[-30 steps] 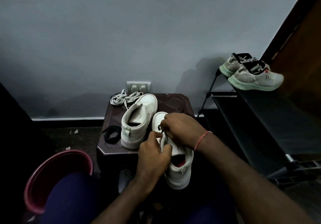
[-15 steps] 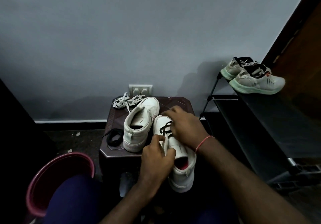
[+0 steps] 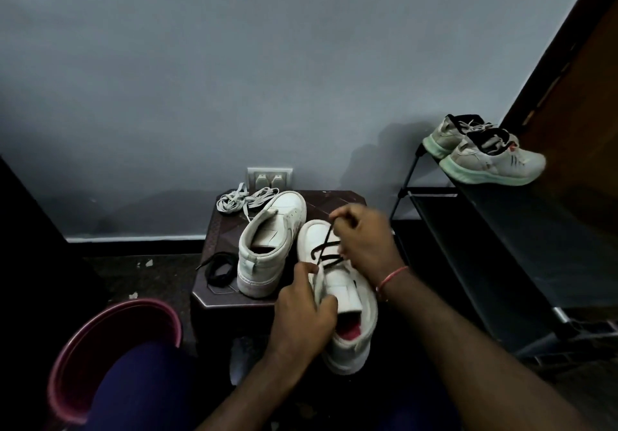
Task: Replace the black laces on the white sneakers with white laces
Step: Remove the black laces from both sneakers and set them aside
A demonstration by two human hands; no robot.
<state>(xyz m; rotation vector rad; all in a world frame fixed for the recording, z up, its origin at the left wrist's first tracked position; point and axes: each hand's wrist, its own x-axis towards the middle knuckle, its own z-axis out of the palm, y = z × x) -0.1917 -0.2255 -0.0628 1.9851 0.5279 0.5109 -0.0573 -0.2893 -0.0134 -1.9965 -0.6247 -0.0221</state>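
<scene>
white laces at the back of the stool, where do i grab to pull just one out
Probably pinch a loose strand on the right of the white laces, where ends stick out toward the toe of the unlaced sneaker; the left part is a looped tangle that would likely lift whole. Come from above, since that sneaker stands in front of them on the stool.

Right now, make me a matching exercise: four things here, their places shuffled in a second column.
1. coiled loose black lace
2. tangled flat white laces
3. mint-soled grey running shoes
4. black lace in the near white sneaker

A. on the black metal rack
B. pinched by the right hand
C. dark brown stool's far edge, by the wall socket
D. stool's left edge, beside the laceless white sneaker

Pairs: 1-D, 2-C, 3-A, 4-B.
</scene>
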